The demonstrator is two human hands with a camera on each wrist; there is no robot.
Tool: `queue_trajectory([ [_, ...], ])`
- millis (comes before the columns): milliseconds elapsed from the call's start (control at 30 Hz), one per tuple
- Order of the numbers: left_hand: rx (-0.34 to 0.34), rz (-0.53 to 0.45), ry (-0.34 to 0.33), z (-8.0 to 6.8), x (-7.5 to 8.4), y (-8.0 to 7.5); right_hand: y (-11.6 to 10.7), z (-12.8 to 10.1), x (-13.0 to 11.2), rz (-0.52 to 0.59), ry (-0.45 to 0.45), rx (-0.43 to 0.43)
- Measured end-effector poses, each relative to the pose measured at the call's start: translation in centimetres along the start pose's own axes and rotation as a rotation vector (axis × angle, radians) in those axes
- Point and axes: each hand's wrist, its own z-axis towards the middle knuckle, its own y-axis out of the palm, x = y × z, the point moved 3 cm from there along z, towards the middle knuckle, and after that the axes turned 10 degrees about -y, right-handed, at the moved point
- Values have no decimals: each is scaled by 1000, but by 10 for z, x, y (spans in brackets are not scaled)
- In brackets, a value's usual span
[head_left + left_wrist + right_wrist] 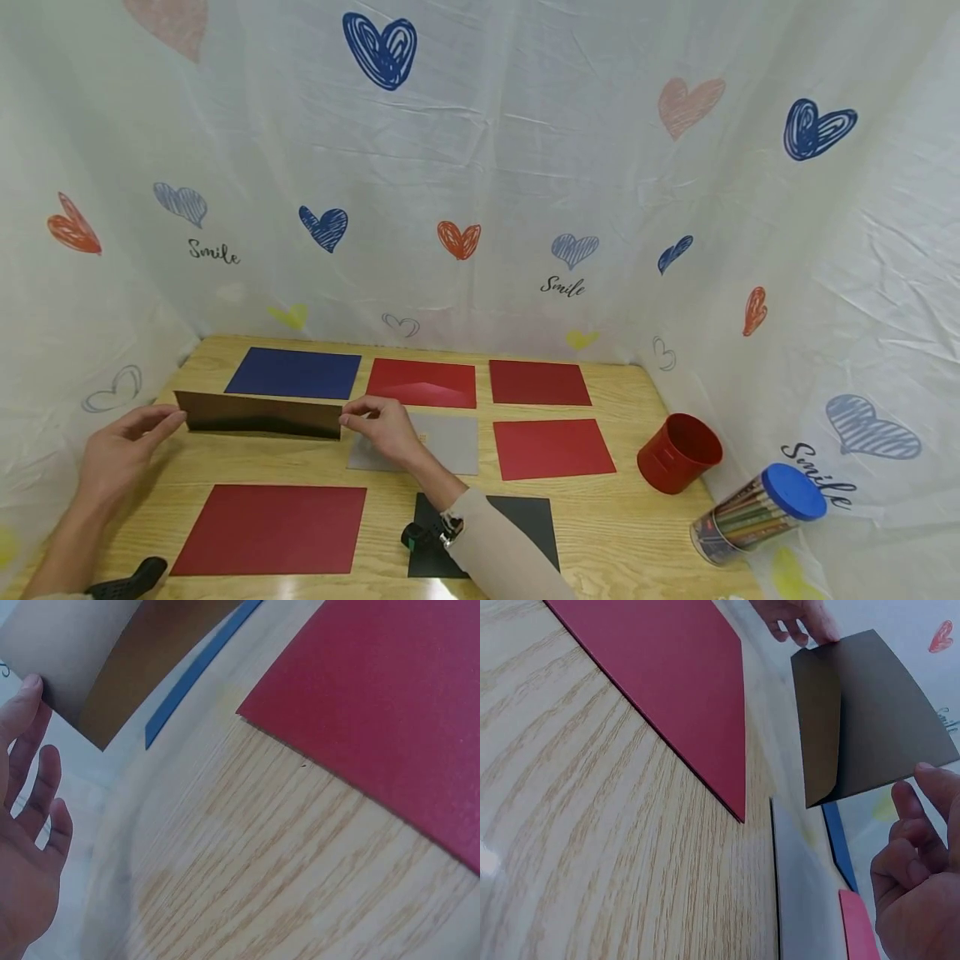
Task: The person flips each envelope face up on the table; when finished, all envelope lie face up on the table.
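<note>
Both hands hold up a dark brown envelope [258, 415] with a darker flap or fold along one side, tilted above the table. My left hand [120, 454] pinches its left end between thumb and fingers. At the right end, my right hand [386, 429] pinches the edge, as the right wrist view also shows with the brown envelope [889, 712]. Behind it lies a flat blue envelope [292, 372]. Below my right hand is a grey envelope [457, 442] with a small gold mark, partly covered by that hand. A large red envelope [273, 529] lies nearest, in front of the brown one.
Several more red pieces, such as the red envelope [553, 450], lie to the right and back. A black envelope [525, 525] is partly under my right forearm. A red cup [663, 462] and a clear jar of pencils [738, 521] with a blue lid stand at the right.
</note>
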Motion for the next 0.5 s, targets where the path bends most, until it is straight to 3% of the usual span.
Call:
queue_trajectory([
  [500,-11,184,153,3,-6,10,2,3,8,0,66,25],
])
